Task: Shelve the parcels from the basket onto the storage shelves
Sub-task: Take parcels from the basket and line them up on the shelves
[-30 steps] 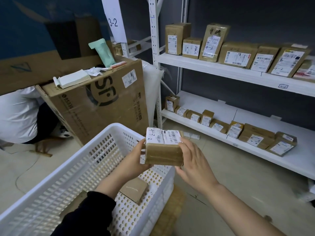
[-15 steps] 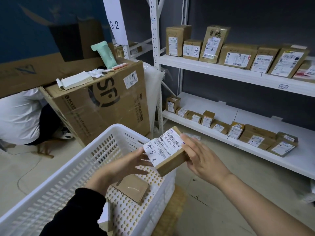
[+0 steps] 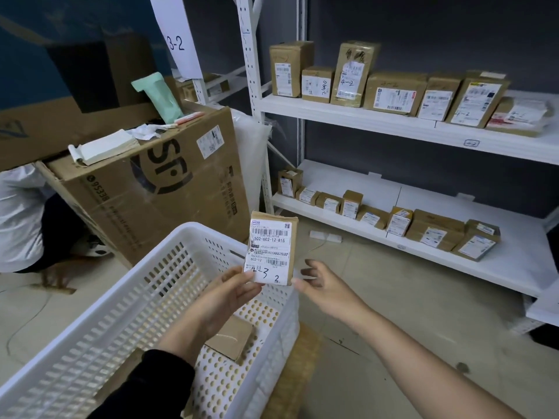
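Parcel in hand: a small brown parcel [image 3: 270, 247] is held upright at centre frame, above the far corner of the white basket [image 3: 127, 300]; its lower left corner is pinched by the left hand [image 3: 233, 290]
Left grip: closed on the parcel's bottom edge, thumb laid on the label
Right grip: the right hand [image 3: 325, 284] is held open just right of the parcel; fingers spread, nothing grasped; contact with the parcel's edge cannot be told
Parcel look: tan wrapping; a white label with barcodes covers the front; "502-602-12-815" is printed, "4-3" and "2" are handwritten low on it
Basket: a flat brown parcel [image 3: 231, 338] is seen lying on its perforated floor
Open room: bare floor [image 3: 393, 297] is seen right of the basket, up to the lower shelf [image 3: 514, 267]; that shelf's right end is uncovered; the upper shelf [image 3: 348, 116] is lined with parcels along its length
Left side: closed off by a large carton [image 3: 157, 182] just beyond the basket rim
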